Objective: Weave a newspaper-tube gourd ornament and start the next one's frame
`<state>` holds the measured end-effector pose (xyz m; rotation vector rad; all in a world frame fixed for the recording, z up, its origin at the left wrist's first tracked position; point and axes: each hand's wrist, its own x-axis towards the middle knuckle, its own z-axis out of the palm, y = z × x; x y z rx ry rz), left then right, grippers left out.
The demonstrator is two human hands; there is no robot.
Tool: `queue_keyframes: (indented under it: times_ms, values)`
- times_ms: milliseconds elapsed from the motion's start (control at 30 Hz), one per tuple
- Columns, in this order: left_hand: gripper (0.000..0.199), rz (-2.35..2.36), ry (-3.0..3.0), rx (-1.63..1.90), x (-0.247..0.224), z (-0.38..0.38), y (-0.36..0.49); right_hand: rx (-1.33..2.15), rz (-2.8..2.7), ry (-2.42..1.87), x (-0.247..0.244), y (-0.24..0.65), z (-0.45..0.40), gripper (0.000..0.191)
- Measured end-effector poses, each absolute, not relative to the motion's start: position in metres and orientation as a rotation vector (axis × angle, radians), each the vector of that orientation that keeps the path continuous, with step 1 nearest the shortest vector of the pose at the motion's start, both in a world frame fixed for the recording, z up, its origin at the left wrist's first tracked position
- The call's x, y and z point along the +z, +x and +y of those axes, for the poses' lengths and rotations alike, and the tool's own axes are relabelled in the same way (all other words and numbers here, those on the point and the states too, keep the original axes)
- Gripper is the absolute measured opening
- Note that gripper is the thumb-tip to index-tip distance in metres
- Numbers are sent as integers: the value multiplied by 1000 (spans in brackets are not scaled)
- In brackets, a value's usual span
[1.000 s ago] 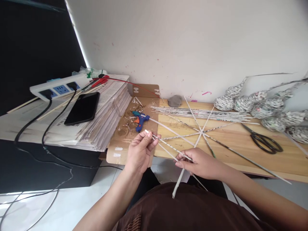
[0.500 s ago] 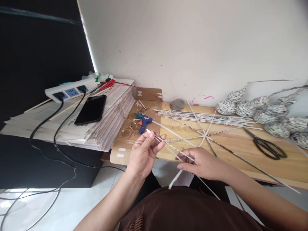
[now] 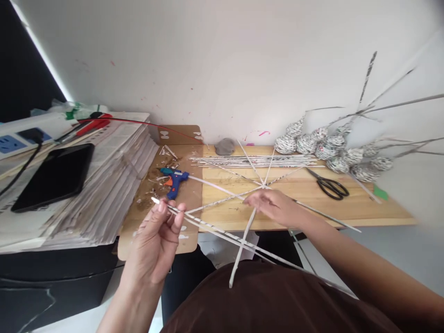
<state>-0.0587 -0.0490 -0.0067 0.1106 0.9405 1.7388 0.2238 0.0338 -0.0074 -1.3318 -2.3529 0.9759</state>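
My left hand (image 3: 156, 236) pinches thin rolled newspaper tubes (image 3: 215, 227) between thumb and fingers. A white tip sticks out past the thumb, and the long ends slant down right across my lap. Several paper tubes cross in a star shape (image 3: 263, 186) over the wooden table, with one spoke pointing down towards my body. My right hand (image 3: 274, 207) hovers just below the star's centre, its fingers loosely bent and partly smeared; no tube shows in its grip. It covers the upper part of the lower spoke, and I cannot tell whether it touches it.
A blue glue gun (image 3: 176, 182) lies on stained cardboard (image 3: 145, 203). Left are a newspaper stack (image 3: 135, 175) and a phone (image 3: 53, 175). Loose paper tubes (image 3: 249, 161) and a grey lump (image 3: 225, 147) lie behind. Black scissors (image 3: 329, 185) and woven paper gourds (image 3: 321, 143) are right.
My right hand has let go of the held paper tube and moved up towards the star's centre. My left hand still pinches its tubes. The view has swung right.
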Motion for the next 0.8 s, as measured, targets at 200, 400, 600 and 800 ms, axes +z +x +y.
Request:
queue_keyframes:
  times_ms: [200,400,600,800]
  values:
    - [19,989,82,1705,-10,-52,-59,95,-2339,-1879,-34,249,72,36]
    - [14,1031,94,1683,-14,-52,-55,68,-2153,-2120,-28,258,94,49]
    - [20,1047,88,1664,-15,-52,-51,117,-2068,-2258,-25,255,119,45]
    - [14,1046,120,1663,-18,-54,-53,135,-1952,-2314,-37,249,118,31]
